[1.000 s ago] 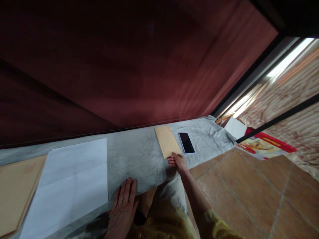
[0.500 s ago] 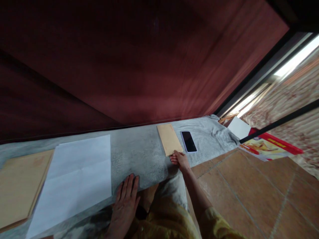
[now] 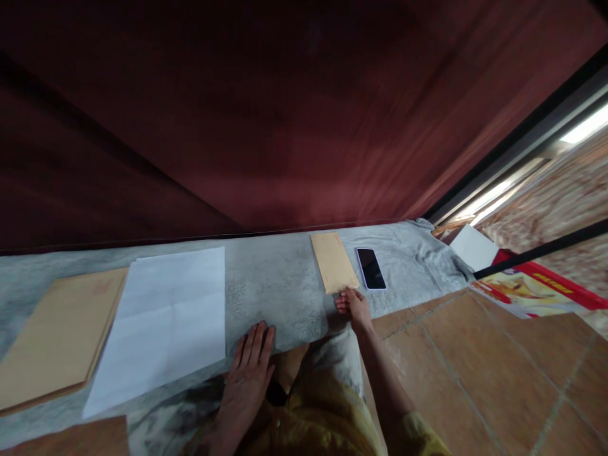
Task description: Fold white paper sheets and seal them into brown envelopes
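Observation:
My right hand (image 3: 354, 306) pinches the near edge of a small tan envelope (image 3: 334, 261) that lies on the grey cloth (image 3: 280, 278). Just right of the envelope is a dark-screened phone (image 3: 371, 268) in a pale case, lying flat. Over at the cloth's front edge, my left hand (image 3: 250, 367) rests palm down with its fingers stretched out, holding nothing. Left of that hand are white paper sheets (image 3: 164, 323) with a faint crease, and beyond them a stack of larger tan envelopes (image 3: 61, 335).
A dark red curtain (image 3: 266, 158) hangs along the far side of the cloth. To the right, a red and yellow printed box (image 3: 532, 285) and a white sheet (image 3: 474, 246) sit by a black pole (image 3: 546, 249). Brown floor tiles (image 3: 456, 361) lie below.
The view has shifted slightly, so things appear farther right, and more brown floor shows at the lower left. Both hands keep their places, the right one still at the small envelope's edge.

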### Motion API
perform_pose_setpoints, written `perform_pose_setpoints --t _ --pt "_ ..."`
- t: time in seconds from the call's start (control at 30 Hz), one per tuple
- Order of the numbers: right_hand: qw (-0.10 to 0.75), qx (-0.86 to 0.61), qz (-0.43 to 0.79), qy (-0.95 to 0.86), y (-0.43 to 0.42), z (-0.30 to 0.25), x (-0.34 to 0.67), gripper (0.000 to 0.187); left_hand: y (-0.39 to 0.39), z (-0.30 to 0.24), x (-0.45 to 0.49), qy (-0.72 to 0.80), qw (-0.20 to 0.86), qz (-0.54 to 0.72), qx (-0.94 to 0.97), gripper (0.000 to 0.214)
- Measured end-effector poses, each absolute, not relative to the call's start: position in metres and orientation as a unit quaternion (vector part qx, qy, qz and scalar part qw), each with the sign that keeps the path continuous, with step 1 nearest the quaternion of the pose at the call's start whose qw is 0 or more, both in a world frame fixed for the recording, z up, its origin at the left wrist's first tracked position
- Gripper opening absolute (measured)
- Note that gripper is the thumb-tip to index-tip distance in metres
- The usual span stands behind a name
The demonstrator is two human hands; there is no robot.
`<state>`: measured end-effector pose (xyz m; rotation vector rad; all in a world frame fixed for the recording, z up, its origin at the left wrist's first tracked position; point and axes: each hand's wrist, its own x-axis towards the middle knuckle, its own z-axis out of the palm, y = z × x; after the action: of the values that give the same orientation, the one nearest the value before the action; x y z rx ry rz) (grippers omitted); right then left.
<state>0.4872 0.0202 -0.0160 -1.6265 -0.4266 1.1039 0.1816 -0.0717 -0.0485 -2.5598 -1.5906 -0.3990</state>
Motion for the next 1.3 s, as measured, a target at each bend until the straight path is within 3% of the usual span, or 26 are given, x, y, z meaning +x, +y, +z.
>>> perform_pose_setpoints --t 0.33,0.5,0.67,0.87,1.13,1.3 --pt "0.553 -0.661 0.423 -0.28 0.006 -0.018 0.477 0.049 -0.076 -0.042 0.183 -0.533 0.031 -0.102 -0.839 0.078" --pt "0.548 -0.644 0.434 -0.309 -0.003 -0.017 0.47 0.051 -0.073 -0.03 0.177 -0.534 -0.022 -0.123 -0.836 0.067" --pt "0.502 -0.633 0.482 -0.34 -0.009 -0.019 0.435 0.047 -0.051 -0.018 0.139 -0.615 -0.01 -0.166 -0.771 0.059" --pt "0.454 -0.604 0.546 -0.363 -0.011 -0.027 0.38 0.041 -0.032 -0.02 0.057 -0.753 0.057 -0.162 -0.635 0.067" --pt "0.355 -0.529 0.657 -0.403 -0.022 -0.028 0.302 0.053 -0.038 -0.016 0.017 -0.839 0.024 -0.094 -0.535 0.074" --pt "0.29 -0.53 0.605 -0.519 -0.025 -0.023 0.256 0.043 -0.048 -0.017 0.028 -0.838 0.056 -0.086 -0.536 0.07"
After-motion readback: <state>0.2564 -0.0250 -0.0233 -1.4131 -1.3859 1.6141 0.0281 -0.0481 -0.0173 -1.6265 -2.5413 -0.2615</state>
